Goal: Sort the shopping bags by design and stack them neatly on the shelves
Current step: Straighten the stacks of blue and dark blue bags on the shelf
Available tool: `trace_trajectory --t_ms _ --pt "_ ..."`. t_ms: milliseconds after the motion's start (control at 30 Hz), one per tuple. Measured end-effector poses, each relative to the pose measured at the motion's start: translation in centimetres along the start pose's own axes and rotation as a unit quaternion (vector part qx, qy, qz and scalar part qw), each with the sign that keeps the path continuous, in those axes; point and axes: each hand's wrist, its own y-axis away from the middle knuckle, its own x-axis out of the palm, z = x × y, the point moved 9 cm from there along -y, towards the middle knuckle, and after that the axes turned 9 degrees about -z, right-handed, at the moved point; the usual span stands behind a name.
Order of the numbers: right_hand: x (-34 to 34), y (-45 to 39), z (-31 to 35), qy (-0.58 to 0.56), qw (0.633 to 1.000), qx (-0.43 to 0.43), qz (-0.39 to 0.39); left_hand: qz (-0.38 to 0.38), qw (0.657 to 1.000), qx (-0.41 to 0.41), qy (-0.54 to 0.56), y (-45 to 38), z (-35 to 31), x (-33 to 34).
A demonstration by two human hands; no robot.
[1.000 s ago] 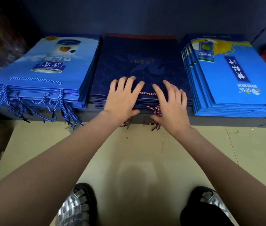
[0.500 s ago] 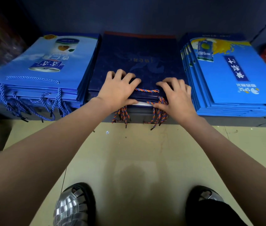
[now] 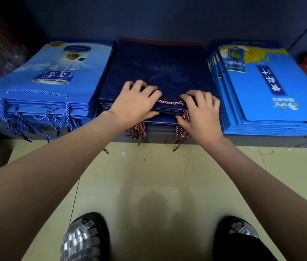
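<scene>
Navy bags (image 3: 158, 72): left hand (image 3: 135, 104) and right hand (image 3: 199, 112) each seem to pinch the stack's front edge; a lopsided tug could skew it.

- Both hands, the left grip (image 3: 136, 104) and the right grip (image 3: 200, 110), rest on the middle stack (image 3: 160, 72).
- One stack (image 3: 43, 78) lies left of the grips, another (image 3: 265, 91) right, all on the shelf (image 3: 261, 141).
</scene>
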Motion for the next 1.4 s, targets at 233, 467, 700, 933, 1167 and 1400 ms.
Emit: trace_trajectory --t_ms 233,467,700,933,1167,1400 --pt "1.1 0.4 0.8 0.053 0.998 0.01 0.026 0.003 0.998 -0.051 0.023 1.1 -0.5 1.2" --pt "-2.8 4.0 -2.7 -0.139 0.983 0.118 -0.003 0.05 0.991 -0.122 0.025 2.9 -1.2 2.4" --pt "0.9 9.2 -1.8 -0.254 0.891 0.375 0.028 0.13 0.98 -0.148 0.013 4.5 -2.4 3.8" --pt "2.9 8.4 -0.8 -0.222 0.909 0.352 0.033 0.148 0.977 -0.152 0.01 4.6 -2.5 3.8" --pt "2.0 12.3 -1.1 -0.06 0.98 0.146 0.119 -0.065 0.965 -0.196 0.162 7.7 -3.3 -0.1" --pt "2.7 9.6 -1.9 -0.274 0.832 0.482 0.02 -0.06 0.632 -0.639 0.435 15.7 0.0 4.2"
